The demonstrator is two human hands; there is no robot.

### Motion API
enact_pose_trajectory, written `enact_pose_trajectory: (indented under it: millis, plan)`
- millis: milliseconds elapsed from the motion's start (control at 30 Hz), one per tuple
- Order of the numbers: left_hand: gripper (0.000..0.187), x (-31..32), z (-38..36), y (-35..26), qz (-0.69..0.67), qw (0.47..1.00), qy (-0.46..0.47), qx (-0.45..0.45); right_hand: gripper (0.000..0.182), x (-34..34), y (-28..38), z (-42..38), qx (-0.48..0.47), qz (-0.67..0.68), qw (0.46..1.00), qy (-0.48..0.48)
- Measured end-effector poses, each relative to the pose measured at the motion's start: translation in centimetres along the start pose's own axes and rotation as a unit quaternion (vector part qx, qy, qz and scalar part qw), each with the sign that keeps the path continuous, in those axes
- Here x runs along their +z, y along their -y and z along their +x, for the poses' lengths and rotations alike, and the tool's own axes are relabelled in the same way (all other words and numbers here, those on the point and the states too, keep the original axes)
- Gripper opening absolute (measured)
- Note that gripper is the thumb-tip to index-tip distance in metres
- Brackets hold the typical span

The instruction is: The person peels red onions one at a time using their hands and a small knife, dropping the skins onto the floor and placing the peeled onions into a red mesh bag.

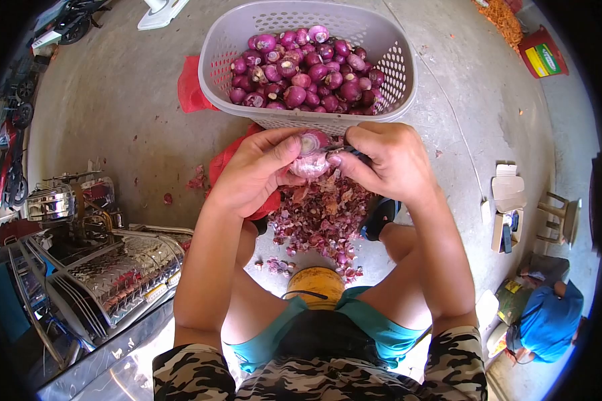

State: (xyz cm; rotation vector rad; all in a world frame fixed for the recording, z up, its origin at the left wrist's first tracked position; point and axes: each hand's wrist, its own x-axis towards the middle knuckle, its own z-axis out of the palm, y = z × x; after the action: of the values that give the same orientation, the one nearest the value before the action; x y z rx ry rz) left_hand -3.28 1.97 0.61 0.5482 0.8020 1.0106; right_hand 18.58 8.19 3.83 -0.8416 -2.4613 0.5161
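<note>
Gripping a half-peeled onion [309, 160], the left hand [257, 170] steadies it while the right hand [388, 160] pinches a small knife [344, 150] against it. Skins [321, 217] are heaped below; the basket [247, 40] ahead looks roughly half full of peeled onions [308, 70].

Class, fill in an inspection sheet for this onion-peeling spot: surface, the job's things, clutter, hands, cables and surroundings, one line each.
Surface: bare concrete floor, dusty, with scattered red scraps.
Job's things: one onion partly peeled, held between both hands; a small knife mostly hidden in the right hand; grey basket holding peeled onions.
Clutter: heap of onion skins under the hands; red bag beside the basket.
Hands: left hand cups the onion; right hand in a closed grip on the knife.
Cables: nothing seen.
Surroundings: metal rack at left; cardboard box and wooden stool at right.
</note>
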Motion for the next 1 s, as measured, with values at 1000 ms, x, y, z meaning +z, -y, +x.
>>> enact_pose_trajectory:
  millis: [1000]
  plan:
    - [0.051, 0.5, 0.0, 0.2, -0.045, 0.999, 0.013, 0.023, 0.022, 1.3, 0.1, -0.2, 0.011, 0.105, 0.990, -0.089]
